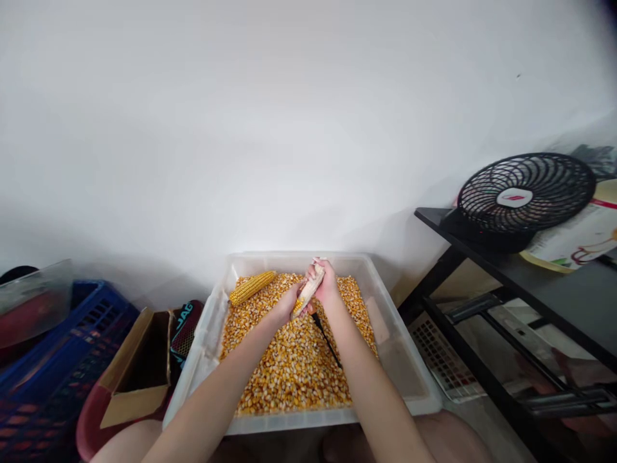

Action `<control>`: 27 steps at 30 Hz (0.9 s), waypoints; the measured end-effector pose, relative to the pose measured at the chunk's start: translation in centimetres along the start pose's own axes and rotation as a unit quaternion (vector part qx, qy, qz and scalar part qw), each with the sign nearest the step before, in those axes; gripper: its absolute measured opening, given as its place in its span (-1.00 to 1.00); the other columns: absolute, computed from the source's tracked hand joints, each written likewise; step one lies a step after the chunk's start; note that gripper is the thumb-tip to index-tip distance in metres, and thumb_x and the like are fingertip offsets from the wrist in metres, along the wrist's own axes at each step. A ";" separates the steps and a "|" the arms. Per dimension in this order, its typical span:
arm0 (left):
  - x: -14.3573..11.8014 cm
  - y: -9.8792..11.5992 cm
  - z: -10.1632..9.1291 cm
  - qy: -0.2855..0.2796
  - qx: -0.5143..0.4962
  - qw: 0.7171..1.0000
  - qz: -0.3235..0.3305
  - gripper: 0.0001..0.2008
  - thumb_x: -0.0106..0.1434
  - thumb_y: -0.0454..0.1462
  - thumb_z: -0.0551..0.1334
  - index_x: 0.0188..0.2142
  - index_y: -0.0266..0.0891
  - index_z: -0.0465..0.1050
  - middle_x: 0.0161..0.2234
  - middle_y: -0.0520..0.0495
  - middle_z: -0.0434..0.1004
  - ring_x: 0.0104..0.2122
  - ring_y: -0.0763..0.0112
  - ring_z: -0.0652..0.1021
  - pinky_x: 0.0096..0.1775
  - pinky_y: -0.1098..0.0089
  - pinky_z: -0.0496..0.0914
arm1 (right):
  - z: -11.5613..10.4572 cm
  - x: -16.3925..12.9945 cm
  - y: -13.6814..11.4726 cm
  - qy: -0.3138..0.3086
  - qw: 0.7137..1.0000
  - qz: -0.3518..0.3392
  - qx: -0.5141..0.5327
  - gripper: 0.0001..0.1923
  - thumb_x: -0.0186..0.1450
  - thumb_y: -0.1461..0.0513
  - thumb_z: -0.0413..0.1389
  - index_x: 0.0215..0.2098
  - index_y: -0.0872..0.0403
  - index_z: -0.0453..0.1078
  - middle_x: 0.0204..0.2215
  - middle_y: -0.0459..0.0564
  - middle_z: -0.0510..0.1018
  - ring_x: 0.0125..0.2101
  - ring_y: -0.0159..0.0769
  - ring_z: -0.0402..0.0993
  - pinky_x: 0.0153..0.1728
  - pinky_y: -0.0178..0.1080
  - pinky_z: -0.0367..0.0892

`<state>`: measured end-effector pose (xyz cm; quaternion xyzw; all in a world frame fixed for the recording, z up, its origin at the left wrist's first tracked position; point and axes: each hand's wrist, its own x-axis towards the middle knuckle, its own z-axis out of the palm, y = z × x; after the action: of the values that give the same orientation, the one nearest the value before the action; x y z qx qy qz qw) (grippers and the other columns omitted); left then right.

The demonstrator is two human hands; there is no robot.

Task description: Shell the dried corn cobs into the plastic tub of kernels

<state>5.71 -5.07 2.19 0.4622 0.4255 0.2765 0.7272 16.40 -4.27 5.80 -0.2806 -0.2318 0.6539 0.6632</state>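
Both my hands grip one corn cob, mostly stripped to pale core, with some yellow kernels left at its lower end. My left hand is closed round the lower part. Wrapped round the upper part is my right hand. The cob is tilted, its top leaning right, above a bed of loose corn kernels in a translucent plastic bin. A full ear of corn rests on the kernels at the back left. A thin black tool lies on the kernels under my right wrist, its upper end partly hidden.
Left of the bin are an open cardboard box in a red tub, a dark bag and a blue crate. On the right, a black fan stands on a black rack. A white wall rises behind.
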 end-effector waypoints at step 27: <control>0.7 0.7 -2.2 0.153 0.111 0.975 0.119 -0.55 0.22 -0.11 -0.12 -0.68 -0.26 0.25 -0.69 -0.01 0.26 -0.63 0.46 0.31 -0.54 0.46 0.21 | 0.9 0.0 0.4 0.180 0.979 -0.065 0.077 -0.74 0.09 0.22 0.00 -0.66 0.04 0.01 -0.84 -0.28 0.10 -0.80 -0.52 0.03 -0.70 -0.39 0.10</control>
<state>4.11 -3.26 2.13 0.5395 0.5021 0.3795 0.5593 15.49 -4.16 6.22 -0.3259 -0.0754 0.5642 0.7548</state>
